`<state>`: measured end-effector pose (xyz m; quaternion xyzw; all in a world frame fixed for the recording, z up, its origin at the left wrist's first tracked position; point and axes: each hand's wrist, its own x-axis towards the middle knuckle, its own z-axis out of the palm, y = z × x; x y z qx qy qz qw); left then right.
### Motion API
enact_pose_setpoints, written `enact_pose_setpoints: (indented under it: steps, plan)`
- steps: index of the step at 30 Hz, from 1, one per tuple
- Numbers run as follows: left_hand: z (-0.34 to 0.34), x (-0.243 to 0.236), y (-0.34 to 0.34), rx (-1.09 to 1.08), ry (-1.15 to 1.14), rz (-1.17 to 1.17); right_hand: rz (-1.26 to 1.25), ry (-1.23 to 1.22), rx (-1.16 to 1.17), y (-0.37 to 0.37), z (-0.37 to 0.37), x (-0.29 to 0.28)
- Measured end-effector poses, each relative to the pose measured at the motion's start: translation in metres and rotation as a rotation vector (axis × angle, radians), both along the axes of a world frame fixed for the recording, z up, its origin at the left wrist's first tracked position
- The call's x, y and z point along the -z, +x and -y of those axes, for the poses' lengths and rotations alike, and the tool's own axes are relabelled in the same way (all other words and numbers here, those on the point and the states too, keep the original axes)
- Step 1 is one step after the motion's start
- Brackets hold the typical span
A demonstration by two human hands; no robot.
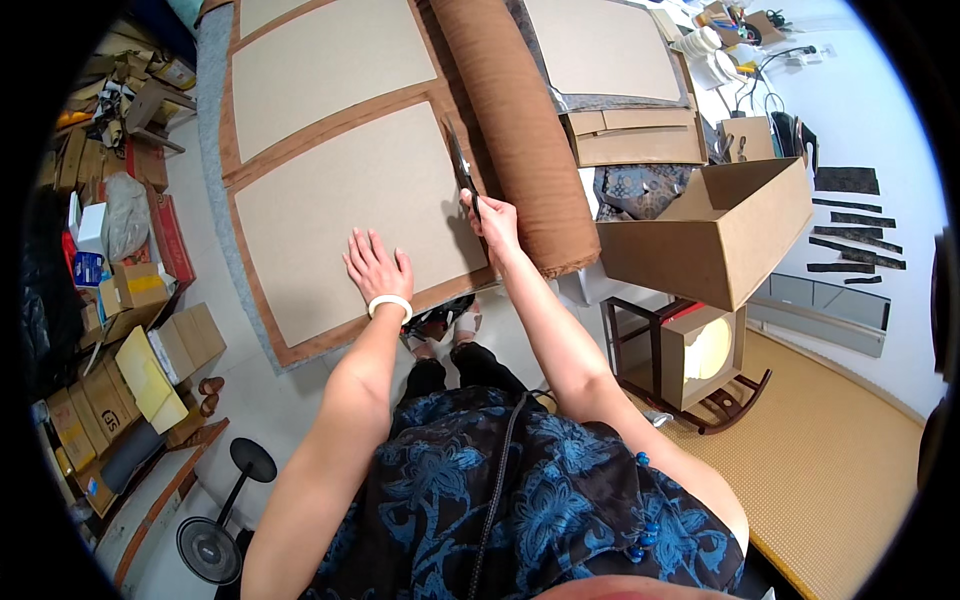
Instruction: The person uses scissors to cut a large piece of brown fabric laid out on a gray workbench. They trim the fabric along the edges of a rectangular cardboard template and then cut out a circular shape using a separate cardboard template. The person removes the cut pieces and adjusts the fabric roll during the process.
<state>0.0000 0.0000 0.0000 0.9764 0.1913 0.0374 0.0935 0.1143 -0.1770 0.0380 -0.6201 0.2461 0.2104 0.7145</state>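
Brown fabric (300,354) lies spread over the work table, with large beige cardboard panels on it. My left hand (377,270) rests flat on the nearest panel (330,200), fingers spread, a pale bangle (390,302) round the wrist. In my right hand (493,222) are scissors (461,158), gripped by the black handles. Their blades point away from me along that panel's right edge, over the brown fabric. Whether the blades have fabric between them I cannot tell. A thick roll of brown fabric (520,140) lies just right of the scissors.
Right of the roll stand an open cardboard box (665,250) and another beige panel (600,50) on grey material. A dark wooden chair (655,345) is below the box. Boxes and a clear plastic bag (126,215) crowd the left floor, near a round-based black stand (208,548).
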Motion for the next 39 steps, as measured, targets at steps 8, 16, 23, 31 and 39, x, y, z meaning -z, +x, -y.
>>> enact_pose_setpoints:
  steps: [8, 16, 23, 31, 39]
  plan:
    - [-0.001, -0.001, -0.002, 0.009, 0.001, 0.029, 0.035, -0.041, -0.020, 0.000, -0.001, 0.018]
    - [0.000, -0.002, -0.001, 0.003, 0.006, 0.012, 0.041, 0.007, -0.009, 0.004, -0.003, 0.012]
    - [0.001, -0.005, 0.001, -0.001, -0.014, 0.010, 0.027, 0.004, -0.005, 0.030, -0.014, 0.005]
    - [0.001, -0.006, 0.002, -0.008, -0.012, -0.002, 0.053, -0.007, -0.015, 0.030, -0.018, 0.014]
    - [0.004, -0.008, 0.006, 0.011, -0.011, -0.008, 0.069, 0.043, 0.004, 0.055, -0.023, 0.011]
